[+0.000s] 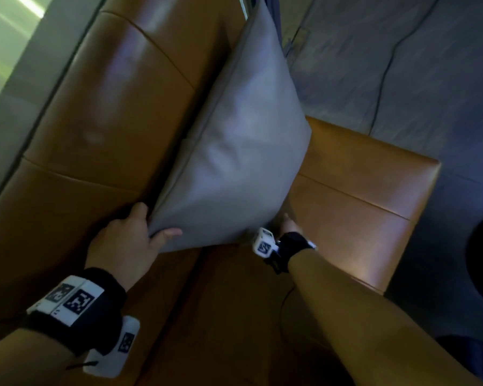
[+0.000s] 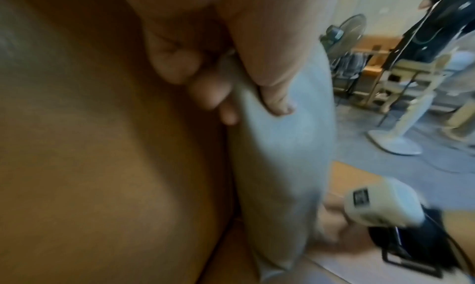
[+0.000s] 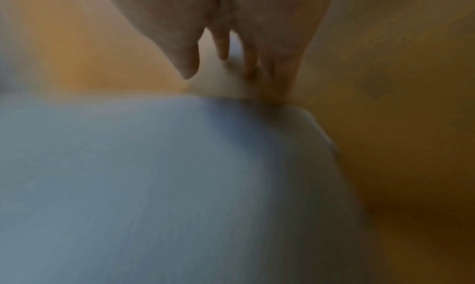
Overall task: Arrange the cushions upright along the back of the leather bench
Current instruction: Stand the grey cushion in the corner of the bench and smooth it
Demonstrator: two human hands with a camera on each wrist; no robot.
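Observation:
A grey cushion (image 1: 234, 151) stands on edge on the tan leather bench, leaning against its backrest (image 1: 101, 112). My left hand (image 1: 148, 224) grips the cushion's near top corner, thumb on the front face and fingers behind it. The left wrist view shows the same pinch, with my left hand (image 2: 244, 99) on the cushion (image 2: 282, 156). My right hand (image 1: 289, 224) is low at the near bottom corner, by the seat (image 1: 354, 196), mostly hidden under the cushion. In the blurred right wrist view my right hand (image 3: 223, 73) has fairly straight fingers touching the edge of the cushion (image 3: 154, 186).
Grey carpet (image 1: 402, 65) with a dark cable (image 1: 385, 79) lies beyond the bench end. A pale wall or window frame (image 1: 11, 51) runs behind the backrest. The left wrist view shows a white stand fan (image 2: 401, 134), chairs and a standing person (image 2: 442, 24).

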